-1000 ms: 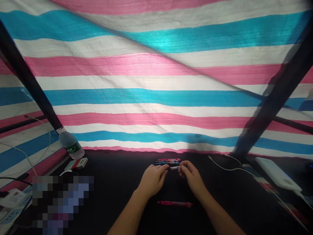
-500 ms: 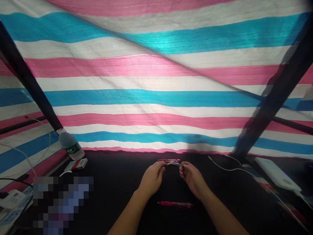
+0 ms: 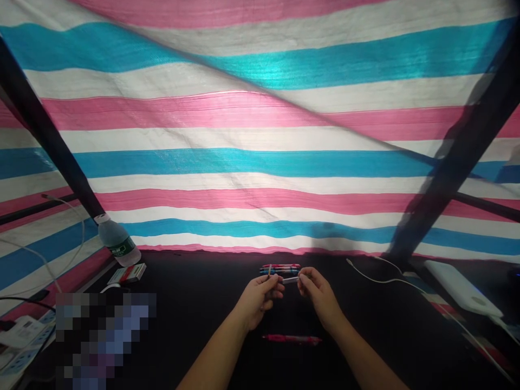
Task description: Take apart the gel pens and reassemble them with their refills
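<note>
Over a black table top point(image 3: 195, 303) my left hand point(image 3: 260, 298) and my right hand point(image 3: 319, 292) are both pinched on the ends of a small thin pen part point(image 3: 289, 280) held between them. What the left fingers pinch looks like a separate short piece, too small to name. Just behind the hands lies a little stack of pens point(image 3: 280, 268) in pink and blue. A pink pen point(image 3: 291, 339) lies flat on the table between my forearms, nearer to me.
A striped pink, blue and white tarp point(image 3: 260, 162) hangs behind the table, with dark poles at both sides. A water bottle point(image 3: 117, 241) and a small box point(image 3: 127, 273) sit far left. A white cable point(image 3: 377, 279) and a white power bank point(image 3: 461, 290) lie at the right. A power strip point(image 3: 20, 341) is at the lower left.
My hands dropped slightly from the pen stack and moved a little apart; the left hand's pinched fingers now stand upright with a short piece.
</note>
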